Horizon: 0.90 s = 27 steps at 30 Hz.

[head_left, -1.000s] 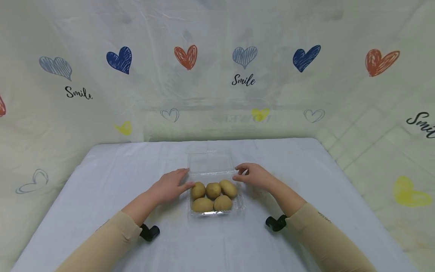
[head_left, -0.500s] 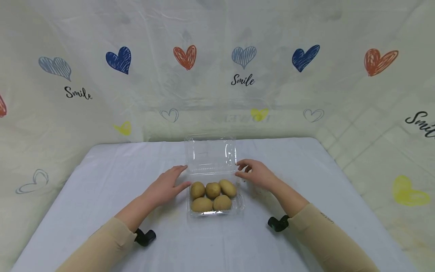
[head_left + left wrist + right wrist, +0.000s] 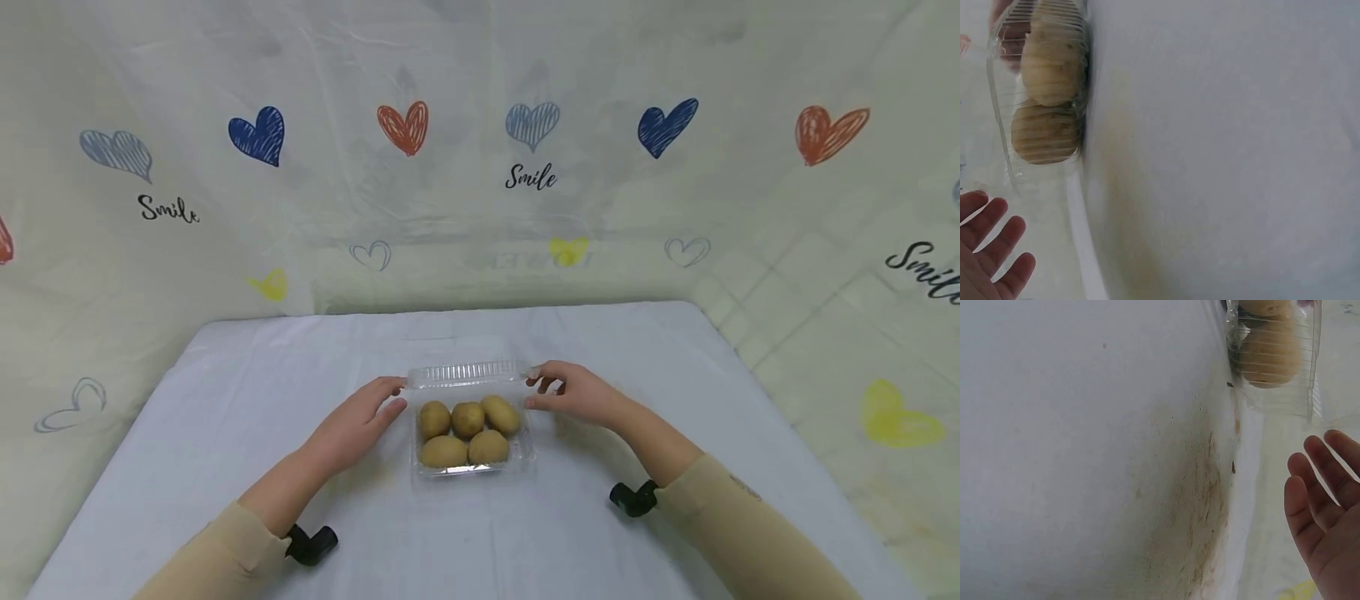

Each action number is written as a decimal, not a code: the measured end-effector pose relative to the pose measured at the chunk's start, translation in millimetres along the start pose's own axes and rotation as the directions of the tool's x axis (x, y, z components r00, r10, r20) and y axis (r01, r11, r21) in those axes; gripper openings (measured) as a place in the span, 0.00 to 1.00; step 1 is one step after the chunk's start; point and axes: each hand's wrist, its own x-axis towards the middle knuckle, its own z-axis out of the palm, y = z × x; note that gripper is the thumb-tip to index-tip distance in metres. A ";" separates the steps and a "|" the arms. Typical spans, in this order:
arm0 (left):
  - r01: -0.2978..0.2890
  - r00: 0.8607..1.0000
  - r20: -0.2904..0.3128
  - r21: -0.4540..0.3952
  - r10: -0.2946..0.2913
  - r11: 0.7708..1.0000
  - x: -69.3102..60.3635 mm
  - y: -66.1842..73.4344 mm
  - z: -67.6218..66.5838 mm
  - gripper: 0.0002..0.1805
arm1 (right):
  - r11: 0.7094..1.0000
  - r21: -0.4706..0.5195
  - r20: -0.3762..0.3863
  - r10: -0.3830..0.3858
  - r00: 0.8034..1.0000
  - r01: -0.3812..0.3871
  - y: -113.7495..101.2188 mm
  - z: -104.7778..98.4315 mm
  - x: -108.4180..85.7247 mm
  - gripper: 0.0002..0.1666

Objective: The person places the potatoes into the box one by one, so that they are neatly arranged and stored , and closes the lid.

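Note:
A clear plastic clamshell box [image 3: 528, 454] sits on the white-covered table with several potatoes [image 3: 468, 419] inside. Its hinged lid [image 3: 468, 374] is raised off the potatoes at the far side, its ribbed wall facing me. The left hand [image 3: 352, 427] reaches to the lid's left end, fingertips beside the corner. At the other end, the right hand [image 3: 579, 395] has loosely bent fingers at the lid's right corner. Both wrist views show relaxed, spread fingers close to the box. Whether the fingertips touch the plastic is hard to tell.
White cloth covers the table [image 3: 480, 542]. Brownish stains [image 3: 1204, 506] mark it on the right hand's side. Behind stands a pale backdrop [image 3: 450, 217] printed with hearts and words. Black wrist devices [image 3: 312, 546] show at both sleeves.
The lid stood upright half a second ago and now appears lower, its ribbed wall toward me. Both hands have drawn slightly outward from the box. The potatoes stay put.

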 end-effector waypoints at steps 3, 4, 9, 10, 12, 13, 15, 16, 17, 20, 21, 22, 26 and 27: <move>-0.016 1.000 0.003 -0.012 0.016 1.000 -5.9 1.1 0.1 0.33 | 1.000 0.011 0.034 0.011 0.999 -0.012 2.2 0.3 -4.2 0.37; -0.025 1.000 0.001 -0.009 0.025 1.000 -7.6 1.0 0.5 0.32 | 1.000 0.013 0.041 0.010 0.999 -0.010 2.7 0.2 -5.7 0.38; -0.062 0.998 -0.006 -0.006 0.062 0.998 -14.2 0.3 1.9 0.30 | 0.999 0.033 0.063 -0.039 0.997 0.037 4.1 0.0 -12.7 0.37; -0.066 0.998 -0.004 -0.002 0.066 0.998 -15.5 0.6 1.9 0.30 | 0.998 0.041 0.067 -0.047 0.997 0.044 3.9 -0.5 -14.5 0.37; -0.077 0.997 0.003 0.001 0.077 0.997 -17.9 1.9 1.4 0.30 | 0.996 0.053 0.069 -0.068 0.995 0.065 3.0 -1.3 -17.6 0.35; -0.080 0.997 0.006 0.002 0.080 0.997 -18.9 2.8 0.9 0.31 | 0.995 0.056 0.070 -0.081 0.994 0.077 2.5 -1.8 -19.1 0.35; -0.088 0.996 0.012 0.004 0.088 0.996 -21.0 5.3 -0.3 0.31 | 0.994 0.060 0.072 -0.093 0.993 0.089 2.0 -2.4 -21.9 0.34; -0.090 0.996 0.015 0.007 0.090 0.996 -21.8 6.4 -0.8 0.30 | 0.993 0.063 0.074 -0.102 0.992 0.098 1.6 -2.7 -23.2 0.34; -0.093 0.996 0.017 0.009 0.092 0.996 -22.3 7.6 -1.2 0.30 | 0.992 0.066 0.075 -0.109 0.991 0.104 1.5 -2.9 -24.4 0.33; -0.089 0.996 0.021 0.011 0.089 0.996 -24.0 11.1 -1.8 0.29 | 0.990 0.075 0.077 -0.126 0.989 0.120 1.2 -3.0 -27.3 0.32; -0.086 0.996 0.024 0.009 0.086 0.996 -24.5 12.2 -1.6 0.29 | 0.989 0.077 0.079 -0.134 0.988 0.127 0.9 -3.1 -27.9 0.31; -0.083 0.996 0.028 0.008 0.082 0.997 -25.0 13.4 -1.5 0.30 | 0.988 0.079 0.081 -0.137 0.987 0.130 0.6 -3.0 -28.2 0.30; -0.035 0.997 0.074 0.011 0.034 0.999 -27.6 18.5 0.4 0.34 | 0.992 0.079 0.097 -0.104 0.990 0.096 -1.9 -1.1 -28.0 0.30; -0.024 0.996 0.085 0.016 0.023 1.000 -28.3 19.7 0.8 0.36 | 0.994 0.075 0.102 -0.093 0.990 0.086 -2.4 -0.4 -27.7 0.31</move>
